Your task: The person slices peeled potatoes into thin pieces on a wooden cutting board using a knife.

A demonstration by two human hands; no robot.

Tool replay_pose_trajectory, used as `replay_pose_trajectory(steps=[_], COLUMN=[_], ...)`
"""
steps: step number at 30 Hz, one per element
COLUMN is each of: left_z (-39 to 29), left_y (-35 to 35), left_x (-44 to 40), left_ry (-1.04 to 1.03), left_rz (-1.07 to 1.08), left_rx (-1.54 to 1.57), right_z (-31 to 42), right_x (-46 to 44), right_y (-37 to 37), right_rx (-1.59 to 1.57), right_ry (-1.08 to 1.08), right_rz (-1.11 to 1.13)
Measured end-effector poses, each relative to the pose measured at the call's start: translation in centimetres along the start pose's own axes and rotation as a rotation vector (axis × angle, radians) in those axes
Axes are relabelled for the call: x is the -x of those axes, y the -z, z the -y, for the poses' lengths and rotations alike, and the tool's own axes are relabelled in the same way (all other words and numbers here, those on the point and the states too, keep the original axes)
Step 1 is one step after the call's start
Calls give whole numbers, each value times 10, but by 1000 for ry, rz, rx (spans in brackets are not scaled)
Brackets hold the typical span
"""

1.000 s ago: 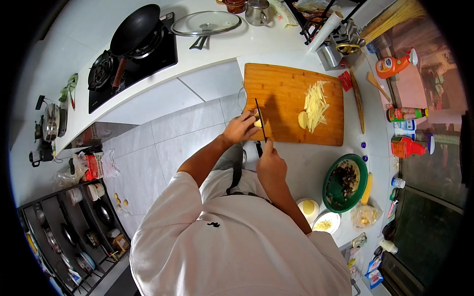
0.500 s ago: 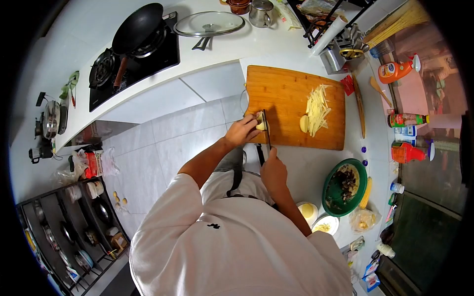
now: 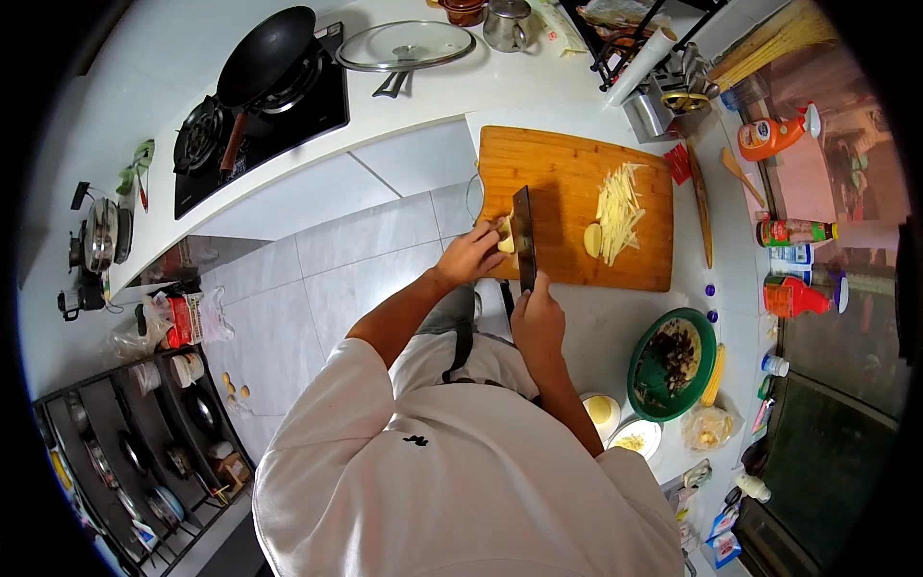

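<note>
My left hand (image 3: 470, 252) has its fingers closed on a piece of peeled potato (image 3: 505, 238) at the left edge of the wooden cutting board (image 3: 567, 159). My right hand (image 3: 538, 320) grips the handle of a kitchen knife (image 3: 524, 236) at the board's near edge. The knife's wide dark blade stands just right of the potato, its flat side showing; whether it touches the potato I cannot tell. On the right half of the board lie a heap of potato strips (image 3: 620, 212) and a flat potato slice (image 3: 592, 239).
A green basin (image 3: 636, 385) with dark pieces stands at right, beside a corn cob (image 3: 713, 375) and small bowls (image 3: 598, 412). A wok (image 3: 264, 62) rests on the stove, with a glass lid (image 3: 409, 43) nearby. Bottles (image 3: 794, 234) line the windowsill.
The knife blade has gone from nearly edge-on to showing its broad side, and its tip reaches farther up the board. My right hand has shifted slightly right; my left hand stays on the potato.
</note>
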State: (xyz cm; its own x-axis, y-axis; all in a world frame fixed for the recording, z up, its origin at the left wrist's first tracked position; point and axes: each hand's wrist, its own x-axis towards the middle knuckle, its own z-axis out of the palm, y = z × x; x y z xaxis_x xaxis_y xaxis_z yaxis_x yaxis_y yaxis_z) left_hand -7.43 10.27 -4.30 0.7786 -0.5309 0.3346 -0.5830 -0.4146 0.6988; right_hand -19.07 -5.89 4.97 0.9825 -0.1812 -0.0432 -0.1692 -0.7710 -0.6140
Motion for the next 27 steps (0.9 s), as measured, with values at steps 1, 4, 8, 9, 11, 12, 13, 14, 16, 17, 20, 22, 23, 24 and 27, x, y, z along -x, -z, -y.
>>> replay_pose_trajectory(steps=[1, 4, 8, 9, 11, 12, 13, 14, 16, 17, 20, 22, 23, 24, 27], left_z=[-1, 1, -1, -1, 0, 0, 0, 0, 0, 1, 3, 3, 2, 0, 0], left_y=[1, 0, 2, 2, 2, 1, 1, 1, 0, 0, 0, -1, -1, -1, -1], left_x=[-1, 0, 1, 1, 1, 1, 2, 2, 3, 3, 3, 3, 4, 3, 3], left_ry=[-13, -47, -8, -9, -4, 3, 9, 10, 12, 18, 27, 24, 48, 73, 48], left_rz=[-13, -29, 11, 9, 8, 10, 12, 12, 15, 26, 46, 39, 36, 31, -10], left_rx=[-1, -6, -3, 1, 6, 7, 8, 9, 13, 13, 12, 14, 35, 56, 49], right_z=[2, -1, 6, 8, 9, 9, 7, 6, 8, 8, 9, 2, 0, 4, 12], right_x=[-1, -3, -8, -9, -12, -13, -13, -15, -20, -22, -25, -25, -24, -26, -29], right_y=[1, -1, 4, 5, 7, 6, 6, 5, 7, 9, 12, 0, -5, -5, -7], right_rx=[6, 55, 169, 178, 197, 197, 196, 195, 223, 238, 238, 224, 218, 204, 158], right_ry=[17, 78, 62, 57, 49, 48, 45, 43, 10, -7, -27, -39, -45, -71, -106], right_rz=[-8, -19, 77, 90, 115, 125, 135, 146, 200, 226, 273, 247, 234, 224, 166])
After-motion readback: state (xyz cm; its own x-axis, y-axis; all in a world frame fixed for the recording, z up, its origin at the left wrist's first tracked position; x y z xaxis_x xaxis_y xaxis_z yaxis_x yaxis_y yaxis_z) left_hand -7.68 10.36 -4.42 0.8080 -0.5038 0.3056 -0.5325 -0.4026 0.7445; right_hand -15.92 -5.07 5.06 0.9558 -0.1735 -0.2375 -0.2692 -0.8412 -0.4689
